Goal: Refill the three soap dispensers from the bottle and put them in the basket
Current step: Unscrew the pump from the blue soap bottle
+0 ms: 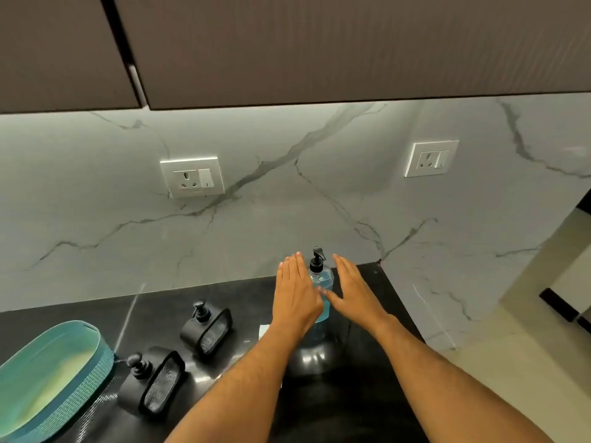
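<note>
Bottle [320,284] stands upright, pump nozzle pointing left, between open hands.

My left hand [295,290] and right hand [356,292] are bare. Both forearms are uncovered too, with no sleeves, rings, watch or bracelets on them.

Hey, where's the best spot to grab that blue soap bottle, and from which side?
Grip the blue soap bottle round its clear body, below the black pump, probably from both sides. It stands upright, and the left hand and right hand already flank it with straight fingers.
</note>
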